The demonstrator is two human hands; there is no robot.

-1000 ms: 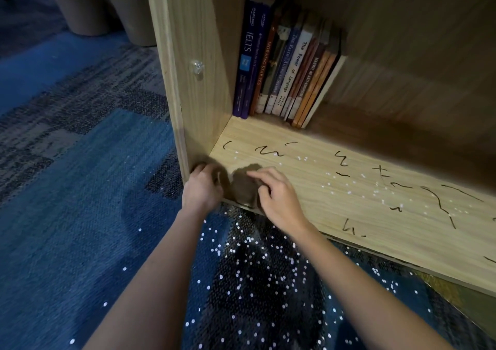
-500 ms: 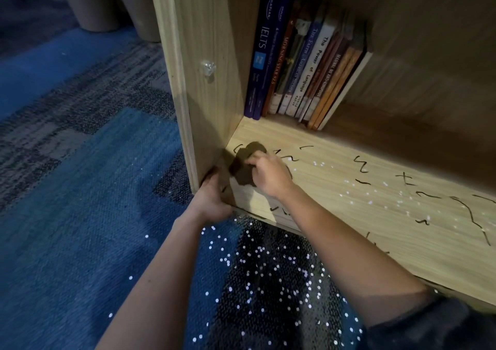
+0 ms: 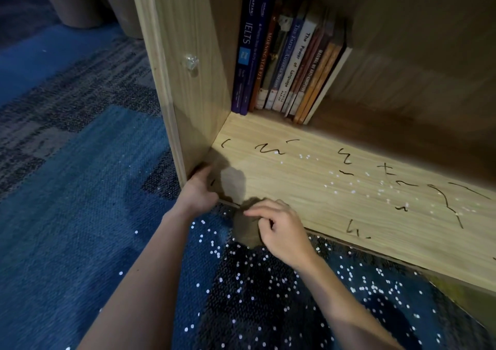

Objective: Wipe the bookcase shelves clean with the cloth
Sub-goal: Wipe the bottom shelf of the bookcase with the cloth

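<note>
— So, what do we hold?
— Our right hand [image 3: 281,234] pinches the brown cloth [image 3: 247,230], bunched over the front lip of the shelf [image 3: 349,215], just right of the side panel [image 3: 188,81]. Our left hand [image 3: 197,194] sits at that panel's foot, its fingers in shadow, so we cannot tell its grip.
— And beyond?
— Right of the panel, we see black marks [image 3: 268,149] and white specks [image 3: 332,184] on the shelf. Books [image 3: 290,62] lean against the panel's inner face. Left of it lies blue carpet [image 3: 80,188].

Cloth [image 3: 247,231] back at shelf [image 3: 308,196] edge
</note>
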